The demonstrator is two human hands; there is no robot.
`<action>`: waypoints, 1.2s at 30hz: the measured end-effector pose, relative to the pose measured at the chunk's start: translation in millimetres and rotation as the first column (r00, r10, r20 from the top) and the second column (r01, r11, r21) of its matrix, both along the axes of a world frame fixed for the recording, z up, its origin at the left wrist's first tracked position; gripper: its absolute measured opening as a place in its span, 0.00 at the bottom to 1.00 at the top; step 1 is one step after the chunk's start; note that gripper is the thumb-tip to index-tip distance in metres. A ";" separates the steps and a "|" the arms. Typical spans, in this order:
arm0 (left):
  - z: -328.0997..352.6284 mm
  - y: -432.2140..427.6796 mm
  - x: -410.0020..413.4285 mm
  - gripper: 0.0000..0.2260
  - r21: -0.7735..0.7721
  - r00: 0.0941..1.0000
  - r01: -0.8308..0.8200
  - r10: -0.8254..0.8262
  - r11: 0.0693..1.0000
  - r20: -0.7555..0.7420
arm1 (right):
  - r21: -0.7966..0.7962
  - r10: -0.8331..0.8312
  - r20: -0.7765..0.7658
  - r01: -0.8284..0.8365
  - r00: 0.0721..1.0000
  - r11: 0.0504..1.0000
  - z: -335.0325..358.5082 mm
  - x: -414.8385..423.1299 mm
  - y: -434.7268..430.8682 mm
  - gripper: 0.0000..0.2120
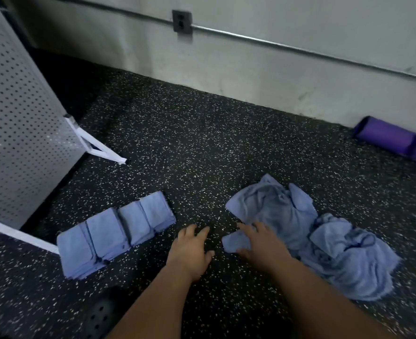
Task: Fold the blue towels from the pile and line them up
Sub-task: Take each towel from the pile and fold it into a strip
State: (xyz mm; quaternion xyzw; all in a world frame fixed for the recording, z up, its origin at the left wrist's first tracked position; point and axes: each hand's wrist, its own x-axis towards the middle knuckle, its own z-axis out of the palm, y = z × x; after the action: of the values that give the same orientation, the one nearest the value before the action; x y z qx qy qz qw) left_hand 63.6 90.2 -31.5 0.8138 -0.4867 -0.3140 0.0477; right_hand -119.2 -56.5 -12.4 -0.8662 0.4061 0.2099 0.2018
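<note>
A loose pile of crumpled blue towels (324, 241) lies on the speckled black floor at the right. Several folded blue towels (114, 231) sit in a slanted row at the left. My right hand (260, 243) rests with spread fingers on the near-left edge of the pile, over a towel corner (233, 242). My left hand (191, 248) hovers over or rests flat on the bare floor between the row and the pile, fingers straight, holding nothing.
A white perforated panel (18, 133) on a white frame stands at the left, with its foot (101, 152) jutting onto the floor. A purple rolled mat (395, 140) lies by the grey wall (251, 69) at the right.
</note>
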 end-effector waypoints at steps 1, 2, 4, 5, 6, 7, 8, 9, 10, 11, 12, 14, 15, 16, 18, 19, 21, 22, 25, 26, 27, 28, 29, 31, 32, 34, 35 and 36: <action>-0.5 -6.2 -7.4 0.33 0.001 1.000 0.026 -0.026 1.000 -0.001 | 0.006 -0.027 -0.008 0.027 1.000 1.000 -3.0 -14.6 -1.9 0.37; -1.8 -12.1 -14.3 0.33 0.003 0.999 0.048 -0.048 0.999 -0.003 | 0.014 -0.056 -0.023 0.056 0.998 0.998 -6.4 -29.0 -3.5 0.36; -6.4 -22.3 -25.6 0.34 0.013 0.997 0.079 -0.078 0.997 -0.004 | 0.022 -0.101 -0.063 0.102 0.993 0.995 -12.6 -53.9 -6.1 0.37; -9.2 -26.9 -31.1 0.34 0.022 0.996 0.091 -0.091 0.996 -0.004 | 0.020 -0.112 -0.083 0.114 0.990 0.993 -16.2 -64.7 -7.4 0.37; -12.3 -31.0 -36.0 0.34 0.030 0.995 0.102 -0.102 0.994 -0.003 | 0.017 -0.118 -0.099 0.120 0.988 0.993 -20.3 -74.2 -8.8 0.37; -16.0 -34.7 -40.6 0.34 0.037 0.994 0.112 -0.112 0.993 -0.004 | 0.011 -0.114 -0.114 0.116 0.987 0.993 -24.7 -82.3 -10.1 0.38; -19.9 -38.0 -44.9 0.34 0.043 0.993 0.121 -0.121 0.992 -0.005 | 0.000 -0.101 -0.132 0.102 0.986 0.995 -29.8 -89.0 -11.1 0.38; -24.0 -40.9 -48.9 0.34 0.049 0.991 0.131 -0.131 0.990 -0.006 | -0.013 -0.081 -0.151 0.080 0.985 0.997 -34.6 -94.2 -12.1 0.39; -28.3 -43.1 -52.3 0.34 0.056 0.990 0.143 -0.143 0.988 -0.006 | -0.023 -0.061 -0.167 0.058 0.984 0.998 -39.6 -97.6 -12.9 0.40; -32.6 -44.8 -55.4 0.34 0.065 0.988 0.154 -0.154 0.986 -0.005 | -0.031 -0.046 -0.181 0.041 0.982 0.999 -44.0 -99.4 -13.1 0.40; -36.2 -46.1 -58.4 0.34 0.074 0.987 0.163 -0.163 0.984 -0.002 | -0.033 -0.036 -0.192 0.030 0.981 0.999 -48.6 -99.7 -13.2 0.40; -42.2 -47.5 -63.7 0.34 0.092 0.984 0.175 -0.176 0.980 0.004 | -0.030 -0.007 -0.202 0.001 0.979 1.000 -57.9 -96.9 -12.5 0.38; -44.9 -47.9 -66.0 0.34 0.097 0.984 0.178 -0.179 0.979 0.002 | -0.025 0.006 -0.203 -0.011 0.979 1.000 -63.0 -94.3 -12.3 0.37; -47.4 -48.3 -67.9 0.34 0.099 0.983 0.180 -0.181 0.979 -0.001 | -0.019 0.016 -0.204 -0.021 0.979 1.000 -67.6 -91.6 -12.3 0.37; -52.1 -48.4 -70.3 0.34 0.104 0.982 0.189 -0.190 0.976 -0.003 | -0.012 0.035 -0.211 -0.038 0.977 0.999 -77.2 -86.3 -12.8 0.36; -54.8 -48.6 -70.9 0.34 0.109 0.980 0.197 -0.198 0.974 -0.001 | -0.006 0.038 -0.216 -0.041 0.976 0.999 -81.4 -84.0 -13.7 0.36; -60.4 -47.9 -70.9 0.34 0.119 0.977 0.210 -0.212 0.970 0.007 | 0.007 0.036 -0.225 -0.035 0.974 0.999 -90.4 -80.8 -15.9 0.36; -62.8 -47.2 -70.7 0.34 0.123 0.976 0.215 -0.218 0.969 0.014 | 0.010 0.037 -0.231 -0.035 0.972 0.999 -94.5 -79.9 -17.0 0.36; -68.6 -45.6 -69.0 0.33 0.122 0.975 0.220 -0.223 0.968 0.019 | 0.003 0.030 -0.244 -0.031 0.969 1.000 -103.7 -78.8 -20.9 0.36; -69.5 -45.4 -68.1 0.33 0.121 0.975 0.219 -0.223 0.968 0.017 | -0.008 0.020 -0.243 -0.022 0.970 1.000 -105.8 -78.6 -21.9 0.35; -70.0 -45.6 -67.4 0.33 0.120 0.975 0.219 -0.223 0.968 0.017 | -0.022 0.004 -0.234 -0.009 0.972 1.000 -107.3 -78.4 -23.0 0.35; -69.8 -46.2 -66.7 0.33 0.121 0.975 0.218 -0.222 0.968 0.017 | -0.036 -0.018 -0.210 0.010 0.978 0.999 -108.1 -78.5 -23.9 0.34; -68.7 -47.3 -66.1 0.32 0.119 0.976 0.215 -0.218 0.969 0.013 | -0.050 -0.044 -0.171 0.036 0.984 0.998 -107.2 -77.7 -24.8 0.33; -64.1 -50.0 -65.4 0.32 0.108 0.978 0.207 -0.209 0.972 0.004 | -0.089 -0.088 -0.073 0.081 0.993 0.993 -101.5 -75.7 -27.3 0.29; -60.5 -51.6 -65.2 0.32 0.100 0.979 0.204 -0.205 0.974 0.001 | -0.107 -0.110 -0.020 0.108 0.994 0.988 -94.6 -73.8 -29.1 0.26; -50.8 -55.4 -65.1 0.33 0.080 0.980 0.200 -0.201 0.976 -0.002 | -0.113 -0.180 0.072 0.187 0.981 0.976 -76.1 -69.8 -34.1 0.21; -44.8 -57.2 -65.2 0.34 0.072 0.981 0.195 -0.195 0.978 -0.006 | -0.102 -0.224 0.106 0.235 0.969 0.967 -64.8 -68.0 -36.5 0.19; -38.1 -58.8 -65.4 0.34 0.064 0.982 0.188 -0.188 0.980 -0.013 | -0.093 -0.269 0.142 0.283 0.953 0.955 -54.4 -67.1 -39.1 0.17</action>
State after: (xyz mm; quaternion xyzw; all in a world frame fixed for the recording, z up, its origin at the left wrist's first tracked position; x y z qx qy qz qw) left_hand -1.8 31.5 -69.6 0.7643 -0.5507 -0.3355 -0.0070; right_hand -186.3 -95.6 -66.8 -0.8225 0.5206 0.1006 0.2059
